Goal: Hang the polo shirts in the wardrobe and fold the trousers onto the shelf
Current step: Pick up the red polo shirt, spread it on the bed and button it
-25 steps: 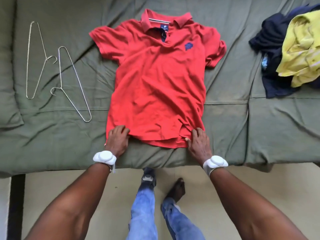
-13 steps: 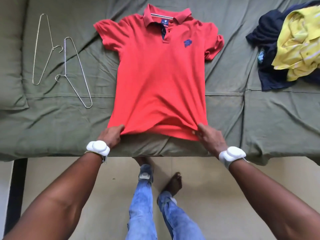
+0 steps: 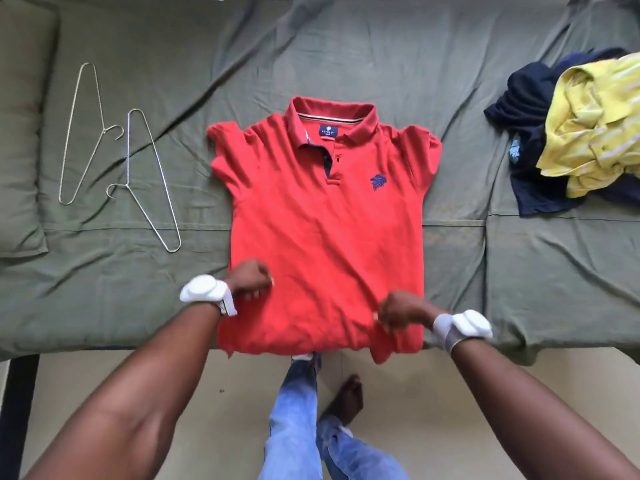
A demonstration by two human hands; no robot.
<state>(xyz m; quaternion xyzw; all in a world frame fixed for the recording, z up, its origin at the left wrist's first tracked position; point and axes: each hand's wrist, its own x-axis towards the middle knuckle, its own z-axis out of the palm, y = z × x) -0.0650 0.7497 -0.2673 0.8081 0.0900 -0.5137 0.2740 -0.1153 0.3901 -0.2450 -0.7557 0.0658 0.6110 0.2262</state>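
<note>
On the olive-green sheeted bed [image 3: 346, 64], the red cotton polo shirt [image 3: 325, 237] lay flat, collar away from the person and hem hanging over the near edge, its long axis running straight out from the body. The left hand [image 3: 250, 279] and right hand [image 3: 398, 309] each had fingers curled into its lower cloth. Two thin wire hangers [image 3: 138, 174] lay well apart to the left, nearer the left hand.

The polo shirt [image 3: 325, 244] is red with a navy chest emblem. The bed cover [image 3: 381, 57] is olive green. At its right edge lie navy and yellow clothes [image 3: 585, 133].
</note>
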